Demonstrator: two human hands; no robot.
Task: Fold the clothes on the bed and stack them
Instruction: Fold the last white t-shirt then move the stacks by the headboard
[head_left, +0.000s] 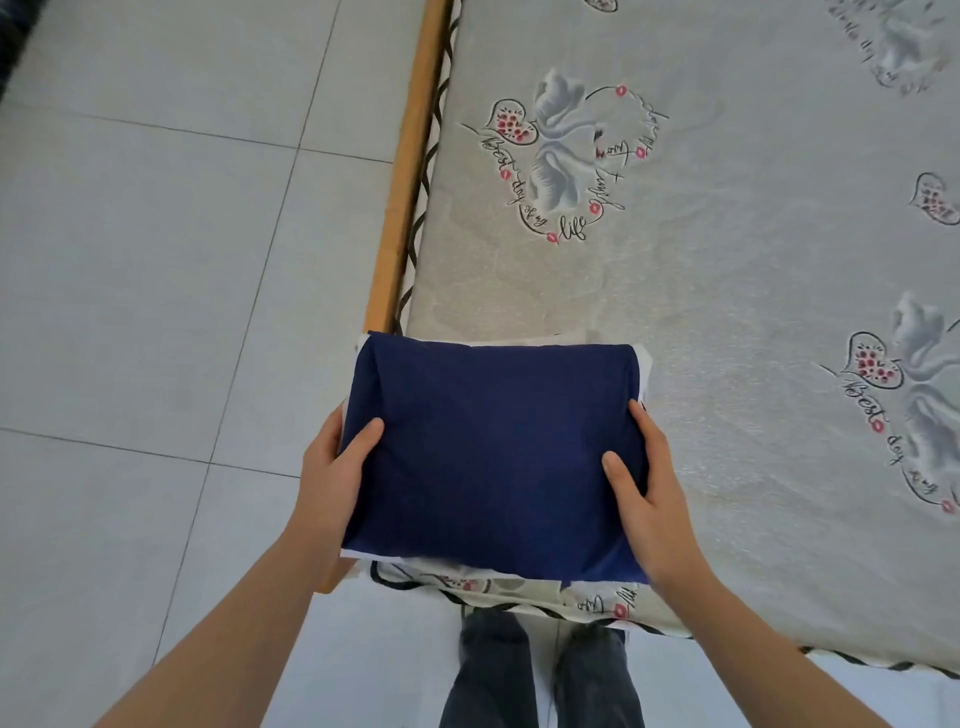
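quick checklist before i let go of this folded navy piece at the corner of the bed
1. Grip on both sides: left hand and right hand each hold a side edge of the folded navy garment, thumbs on top. Ok.
2. Fold tidy: top face flat, edges roughly square. Ok.
3. Something beneath: white fabric shows past its edges; whether that is a separate folded garment, cannot tell.
4. Support: it sits at the corner of the bed, its left side past the wooden frame, over the floor. Not ok.
5. Garment resting or lifted: cannot tell.
6. More clothes left to fold: none in view.
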